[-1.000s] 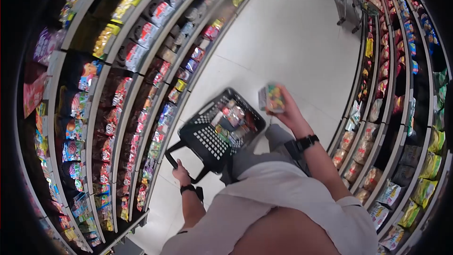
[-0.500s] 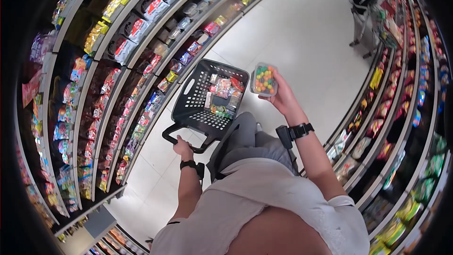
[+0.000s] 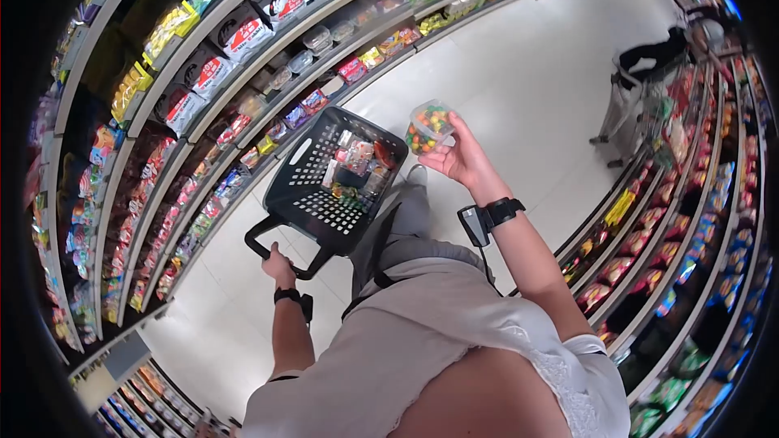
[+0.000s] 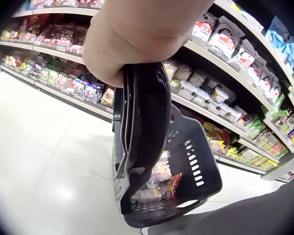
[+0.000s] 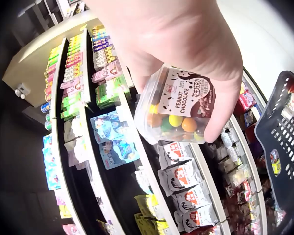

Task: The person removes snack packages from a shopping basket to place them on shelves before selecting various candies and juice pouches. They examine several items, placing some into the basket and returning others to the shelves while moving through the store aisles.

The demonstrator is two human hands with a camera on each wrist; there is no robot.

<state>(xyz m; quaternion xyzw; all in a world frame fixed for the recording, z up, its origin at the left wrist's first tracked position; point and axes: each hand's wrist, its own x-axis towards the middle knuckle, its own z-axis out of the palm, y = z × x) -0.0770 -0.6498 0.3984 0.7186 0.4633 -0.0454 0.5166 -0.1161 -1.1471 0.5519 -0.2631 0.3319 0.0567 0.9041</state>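
Note:
My right hand (image 3: 466,161) grips a clear plastic tub of peanut chocolate balls (image 5: 179,105), held out in front of me beside the basket. Green, orange and yellow balls show through its wall, and a brown and white label reads "Peanut Chocolate". My left hand (image 3: 278,266) grips the handle (image 4: 148,112) of a black shopping basket (image 3: 312,146), which hangs at my left. Inside the basket lie several packaged goods (image 3: 357,166), among them a clear container and a red packet (image 4: 175,185).
Shelves of bagged sweets (image 3: 243,32) curve along my left, close to the basket. More shelves (image 3: 649,251) run along my right. Farther up the aisle, a person (image 3: 649,55) stands by a shopping cart (image 3: 621,118). Pale tiled floor (image 3: 535,81) lies between the shelves.
The view has swung along the aisle, and the cart and person now show more fully. My right hand has tilted the tub. My left hand keeps hold of the basket handle.

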